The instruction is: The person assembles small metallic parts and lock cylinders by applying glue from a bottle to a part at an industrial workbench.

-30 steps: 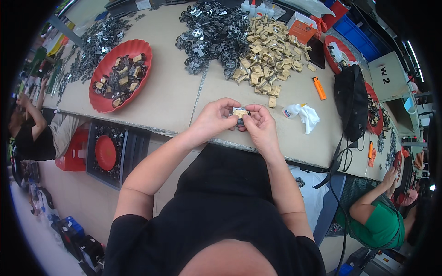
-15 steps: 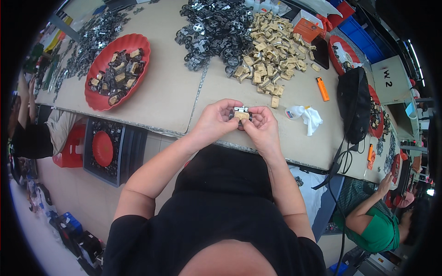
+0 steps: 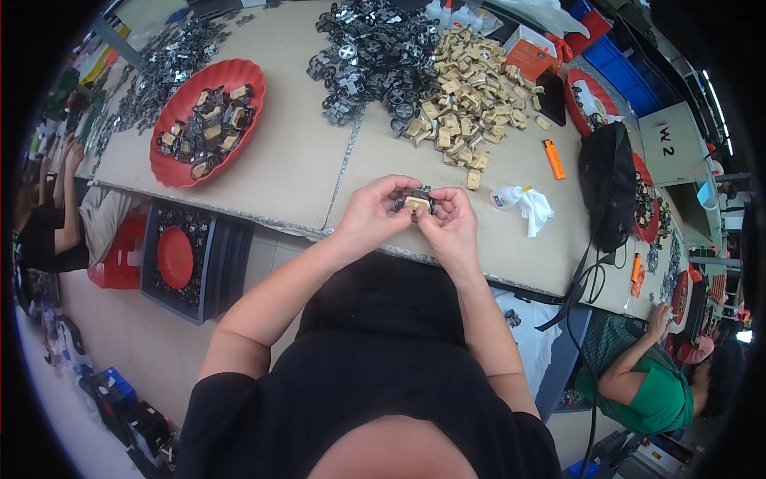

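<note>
Just above the table's near edge, my left hand (image 3: 370, 214) and my right hand (image 3: 452, 227) together hold a small toy car (image 3: 415, 203). It has a tan block-like body part on a dark wheeled chassis. My fingers grip both sides, and the right thumb presses near the tan part; the fingers hide some of the car. Beyond my hands lies a heap of tan plastic parts (image 3: 467, 100), with one loose tan part (image 3: 474, 180) closest to me. A pile of black chassis with silver wheels (image 3: 367, 60) adjoins it on the left.
At left stands a red scalloped bowl (image 3: 163, 164) of cars with tan parts. To the right are a white bottle (image 3: 504, 197) with a tissue (image 3: 536, 214), an orange lighter (image 3: 554, 160) and a black bag (image 3: 606, 184). A co-worker in green (image 3: 646, 395) sits at right; another person is at left.
The toy car has tilted in my fingers: the bright silver strip along its far side now looks dark. Both hands keep their hold in nearly the same place.
</note>
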Demonstrator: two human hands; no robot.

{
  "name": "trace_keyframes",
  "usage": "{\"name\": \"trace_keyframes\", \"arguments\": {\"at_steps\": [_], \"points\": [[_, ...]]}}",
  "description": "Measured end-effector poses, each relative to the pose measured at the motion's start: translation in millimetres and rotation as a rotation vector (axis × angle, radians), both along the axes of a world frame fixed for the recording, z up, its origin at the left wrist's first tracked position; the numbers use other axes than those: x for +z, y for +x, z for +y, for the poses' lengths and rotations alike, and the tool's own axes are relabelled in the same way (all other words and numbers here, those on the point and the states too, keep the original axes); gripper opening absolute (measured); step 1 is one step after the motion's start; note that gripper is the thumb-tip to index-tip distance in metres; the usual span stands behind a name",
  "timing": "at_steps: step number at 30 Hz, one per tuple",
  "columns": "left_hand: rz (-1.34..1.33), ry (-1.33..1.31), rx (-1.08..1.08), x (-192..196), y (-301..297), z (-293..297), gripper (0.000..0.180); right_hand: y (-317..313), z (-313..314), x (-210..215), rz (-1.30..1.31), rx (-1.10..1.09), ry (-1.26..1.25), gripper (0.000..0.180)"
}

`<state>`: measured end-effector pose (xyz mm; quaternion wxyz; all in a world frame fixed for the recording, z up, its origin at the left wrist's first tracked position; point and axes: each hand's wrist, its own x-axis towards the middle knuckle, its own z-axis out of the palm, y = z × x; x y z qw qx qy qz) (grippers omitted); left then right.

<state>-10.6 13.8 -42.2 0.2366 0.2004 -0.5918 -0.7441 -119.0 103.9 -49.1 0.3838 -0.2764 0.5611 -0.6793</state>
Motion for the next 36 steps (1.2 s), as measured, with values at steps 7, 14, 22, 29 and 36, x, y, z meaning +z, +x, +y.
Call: {"name": "trace_keyframes", "arguments": {"at_steps": [7, 14, 22, 29, 36], "points": [[0.000, -0.078, 0.024, -1.2, -1.3, 1.2, 0.032, 1.3, 2.4, -2.3, 0.018, -0.003, -0.038, 0.025], [0.032, -0.211, 0.103, -3.3, -1.4, 5.7, 0.029, 3.0, 3.8, -2.4, 0.031, -0.022, -0.053, 0.023], [0.021, -0.252, 0.124, -1.6, -0.1, 5.6, 0.028, 2.3, 4.7, -5.1, 0.027, -0.020, -0.036, 0.021], [-0.006, -0.239, 0.088, -3.4, -0.3, 4.0, 0.032, 2.1, 2.0, -3.6, 0.027, -0.030, -0.005, 0.021], [-0.055, -0.075, 0.060, -2.4, -1.9, 3.6, 0.035, -2.8, 2.4, -3.0, -0.002, 0.018, -0.029, 0.025]]}}
